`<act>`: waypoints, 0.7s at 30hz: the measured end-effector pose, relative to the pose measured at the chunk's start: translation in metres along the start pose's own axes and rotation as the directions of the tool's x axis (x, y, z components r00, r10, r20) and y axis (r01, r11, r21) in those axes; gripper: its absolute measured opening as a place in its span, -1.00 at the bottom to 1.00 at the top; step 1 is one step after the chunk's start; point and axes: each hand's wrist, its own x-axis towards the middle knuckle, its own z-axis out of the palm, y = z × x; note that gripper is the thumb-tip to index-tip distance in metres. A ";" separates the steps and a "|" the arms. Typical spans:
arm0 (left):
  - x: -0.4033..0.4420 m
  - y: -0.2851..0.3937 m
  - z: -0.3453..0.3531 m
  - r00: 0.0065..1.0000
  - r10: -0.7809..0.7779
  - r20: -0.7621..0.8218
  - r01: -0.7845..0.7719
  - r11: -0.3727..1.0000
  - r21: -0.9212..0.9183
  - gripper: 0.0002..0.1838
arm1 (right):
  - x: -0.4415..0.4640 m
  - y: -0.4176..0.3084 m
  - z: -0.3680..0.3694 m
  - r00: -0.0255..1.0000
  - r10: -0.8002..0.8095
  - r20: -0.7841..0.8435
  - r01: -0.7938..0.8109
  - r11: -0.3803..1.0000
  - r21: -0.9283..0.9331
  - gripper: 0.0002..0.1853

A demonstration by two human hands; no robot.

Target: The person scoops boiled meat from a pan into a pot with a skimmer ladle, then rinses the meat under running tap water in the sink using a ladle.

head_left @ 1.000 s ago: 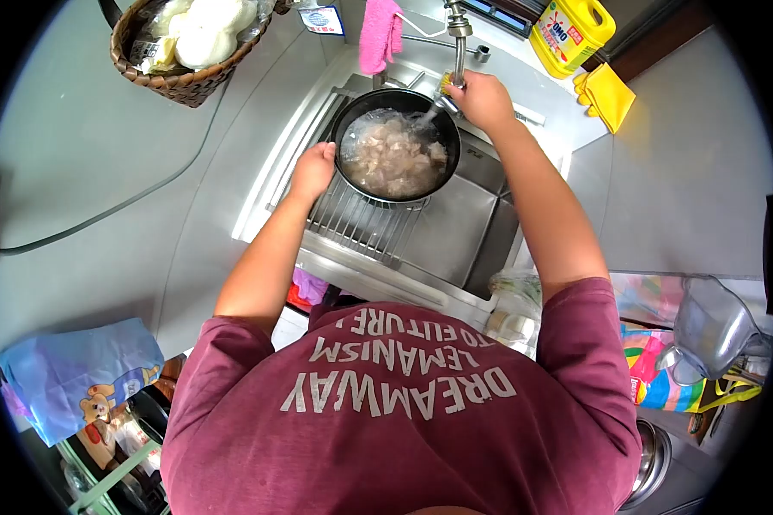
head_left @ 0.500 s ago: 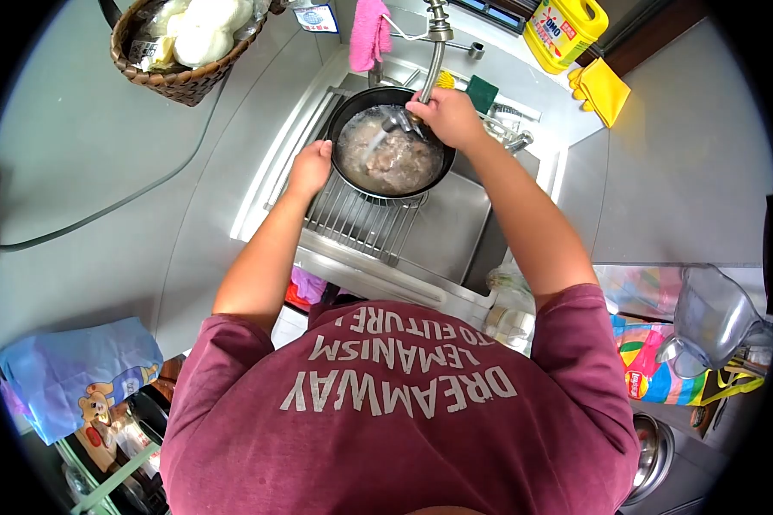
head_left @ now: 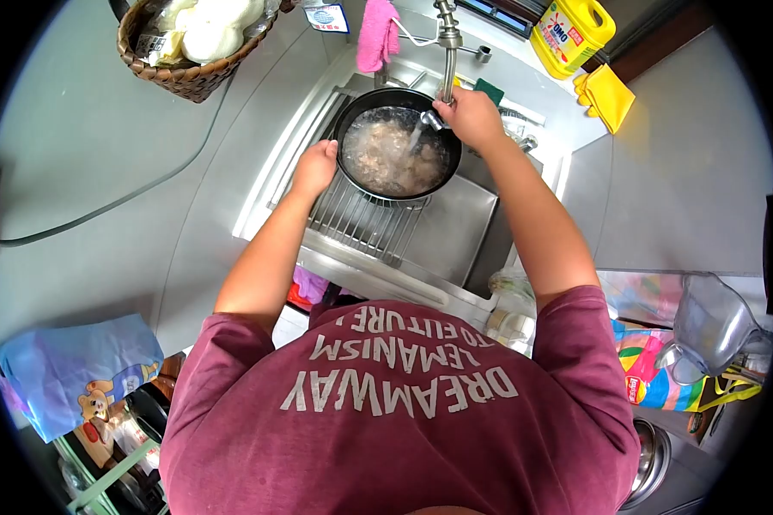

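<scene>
A round black pan [head_left: 398,198] stands on the metal rack [head_left: 365,225] over the sink. Pale pieces of food [head_left: 395,154], perhaps meat, lie under cloudy water inside it. My left hand [head_left: 315,168] is closed on the pan's left edge; its fingers are partly hidden. My right hand [head_left: 470,117] grips the flexible metal faucet [head_left: 449,73] at its spout, above the pan's upper right rim. A stream of water falls from the spout into the pan.
The sink basin [head_left: 451,227] lies right of the rack. A pink cloth [head_left: 377,36] hangs behind the pan. A yellow detergent bottle [head_left: 570,36] and yellow gloves [head_left: 606,96] are at the upper right. A wicker basket [head_left: 189,81] holding white items stands upper left.
My right hand has moved the spout left over the pan, then part of the way back right. The water stream has shifted with it. My left hand stays at the pan's edge.
</scene>
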 end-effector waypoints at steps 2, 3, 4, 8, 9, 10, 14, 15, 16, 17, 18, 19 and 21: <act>-0.001 0.003 -0.002 1.000 -0.015 0.011 0.015 1.000 -0.005 -0.62 | 0.003 0.004 -0.004 1.000 -0.009 0.028 0.009 1.000 -0.002 -0.62; -0.002 0.004 -0.003 1.000 -0.008 0.003 0.008 1.000 -0.007 -0.62 | 0.004 0.004 -0.004 0.999 -0.013 0.045 0.013 1.000 0.000 -0.62; -0.003 0.005 -0.003 1.000 0.002 -0.004 -0.002 1.000 -0.007 -0.62 | 0.004 0.004 -0.004 1.000 -0.003 0.025 0.003 1.000 0.002 -0.65; 0.000 0.002 -0.003 0.999 -0.032 0.035 0.032 0.999 -0.001 -0.61 | 0.001 0.002 -0.006 0.997 0.051 -0.065 -0.040 0.986 0.162 -0.66; 0.000 0.003 -0.002 0.998 -0.043 0.036 0.044 0.999 -0.010 -0.61 | 0.001 0.006 -0.004 0.996 0.067 -0.064 -0.053 0.977 0.208 -0.66; -0.001 0.003 -0.002 0.998 -0.054 0.037 0.054 0.998 -0.019 -0.61 | 0.000 0.009 -0.001 0.995 0.084 -0.062 -0.066 0.965 0.253 -0.65; 0.002 -0.003 0.001 0.998 -0.045 0.035 0.045 0.999 -0.003 -0.60 | -0.016 0.022 0.014 0.945 0.263 -0.194 -0.053 0.708 0.704 -0.64; 0.002 -0.004 0.002 0.998 -0.051 0.037 0.051 0.999 -0.005 -0.60 | -0.028 0.022 0.010 0.927 0.336 -0.168 -0.088 0.628 0.773 -0.65; 0.002 -0.005 0.002 0.998 -0.058 0.039 0.058 0.998 -0.007 -0.60 | -0.038 0.023 0.007 0.905 0.404 -0.133 -0.118 0.540 0.834 -0.65; 0.002 -0.006 0.003 0.998 -0.059 0.030 0.059 0.998 -0.017 -0.60 | -0.045 0.031 0.016 0.881 0.469 -0.070 -0.198 0.498 0.844 -0.66; 0.001 -0.005 0.003 0.998 -0.059 0.024 0.060 0.998 -0.027 -0.60 | -0.055 0.043 0.035 0.847 0.532 -0.005 -0.277 0.450 0.849 -0.67; 0.000 -0.003 0.002 0.998 -0.058 0.019 0.058 0.998 -0.036 -0.60 | -0.064 0.048 0.044 0.804 0.591 0.058 -0.352 0.396 0.848 -0.68; -0.001 -0.001 0.001 0.997 -0.075 0.034 0.077 0.996 -0.050 -0.60 | -0.081 0.053 0.055 0.797 0.591 0.127 -0.415 0.383 0.825 -0.77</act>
